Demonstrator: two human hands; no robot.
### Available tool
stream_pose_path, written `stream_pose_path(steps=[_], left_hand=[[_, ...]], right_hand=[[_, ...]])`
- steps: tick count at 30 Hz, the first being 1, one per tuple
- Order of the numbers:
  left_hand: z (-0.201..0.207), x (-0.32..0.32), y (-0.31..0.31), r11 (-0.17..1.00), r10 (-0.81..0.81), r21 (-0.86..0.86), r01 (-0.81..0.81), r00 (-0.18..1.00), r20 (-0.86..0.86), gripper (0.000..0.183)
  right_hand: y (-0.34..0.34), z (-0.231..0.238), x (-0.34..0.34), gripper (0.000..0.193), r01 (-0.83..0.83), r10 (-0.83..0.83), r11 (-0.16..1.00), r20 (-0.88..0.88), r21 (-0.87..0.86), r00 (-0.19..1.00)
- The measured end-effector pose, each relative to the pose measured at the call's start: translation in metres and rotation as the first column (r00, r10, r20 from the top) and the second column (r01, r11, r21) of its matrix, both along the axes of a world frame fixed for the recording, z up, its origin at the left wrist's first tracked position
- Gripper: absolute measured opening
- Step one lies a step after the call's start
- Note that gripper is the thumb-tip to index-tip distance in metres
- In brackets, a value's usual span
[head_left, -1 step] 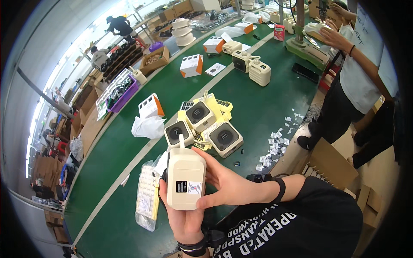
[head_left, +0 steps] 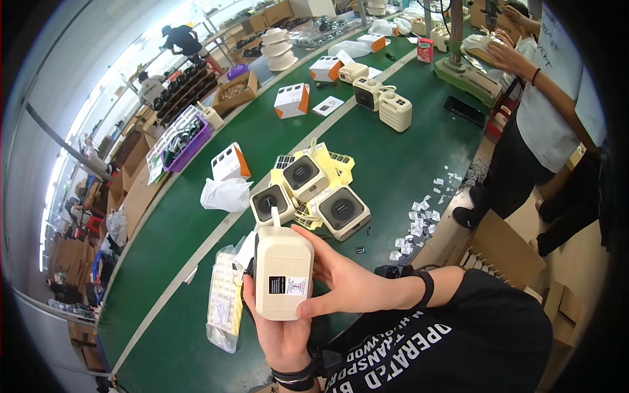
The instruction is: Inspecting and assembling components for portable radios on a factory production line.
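Note:
A cream portable speaker [head_left: 284, 255] with rounded corners and a short strap on top is held up between both hands. Its face with a black label and a white sticker is turned toward me. My left hand [head_left: 283, 340] cups it from below and the left side, while my right hand [head_left: 344, 278] grips its right side, thumb near the lower corner. Just beyond it, three similar speakers with dark square grilles, one of them a cream speaker [head_left: 342, 211], rest on and beside yellow sticker sheets [head_left: 337, 164].
A plastic-wrapped white pack [head_left: 224, 301] lies left of my hands on the green table [head_left: 164, 262]. White paper scraps [head_left: 419, 219] scatter along the right edge. Farther off are white-orange boxes [head_left: 291, 100], more cream speakers [head_left: 396, 111] and a co-worker's arm [head_left: 557, 92].

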State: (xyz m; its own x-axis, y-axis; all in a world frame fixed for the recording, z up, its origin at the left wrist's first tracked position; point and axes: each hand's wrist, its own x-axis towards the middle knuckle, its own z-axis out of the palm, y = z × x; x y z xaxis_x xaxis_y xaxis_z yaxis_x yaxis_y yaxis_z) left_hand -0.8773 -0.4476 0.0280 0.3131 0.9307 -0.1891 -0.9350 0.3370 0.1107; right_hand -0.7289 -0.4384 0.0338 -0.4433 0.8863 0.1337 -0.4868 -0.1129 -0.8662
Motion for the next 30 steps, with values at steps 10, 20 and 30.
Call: stream_pose_path(steps=[10, 20, 30], left_hand=[[-0.001, 0.006, -0.001, 0.997, 0.073, 0.027, -0.068, 0.956, -0.285, 0.049], [0.002, 0.012, -0.011, 0.840, 0.435, 0.541, -0.044, 0.651, -0.622, 0.071], [-0.018, 0.017, -0.024, 0.840, 0.482, 0.536, -0.084, 0.568, -0.667, 0.072]], right_hand=[[-0.002, -0.006, -0.007, 0.107, 0.074, -0.074, 0.997, 0.019, 0.026, 0.997], [0.000, 0.012, 0.012, 0.094, 0.131, -0.807, 0.355, 0.233, 0.925, 0.544], [-0.003, 0.007, 0.015, 0.066, 0.297, -0.526, 0.606, 0.091, 0.737, 0.846]])
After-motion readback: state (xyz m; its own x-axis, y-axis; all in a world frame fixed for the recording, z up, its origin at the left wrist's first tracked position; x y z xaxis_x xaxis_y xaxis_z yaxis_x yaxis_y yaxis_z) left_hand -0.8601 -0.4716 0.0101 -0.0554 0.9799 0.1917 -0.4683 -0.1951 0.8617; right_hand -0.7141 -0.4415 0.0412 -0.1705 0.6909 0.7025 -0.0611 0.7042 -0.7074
